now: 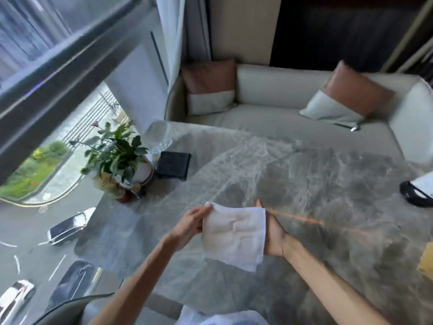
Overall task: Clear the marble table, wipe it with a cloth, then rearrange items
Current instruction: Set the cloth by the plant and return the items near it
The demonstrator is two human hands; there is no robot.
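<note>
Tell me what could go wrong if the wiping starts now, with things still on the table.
The potted plant, the glassware and the black box sit crowded at the left end of the table; a wide sweep of the cloth could tip the glass or the plant. The black item at the right edge might get pushed off. The cloth hangs loose between the left hand and right hand, so a trailing corner could snag something.

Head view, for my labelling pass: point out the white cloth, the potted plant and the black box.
white cloth (234,233): head view, middle of the fabric.
potted plant (114,151): head view, on its green leaves.
black box (173,164): head view, centre of its top.
</note>
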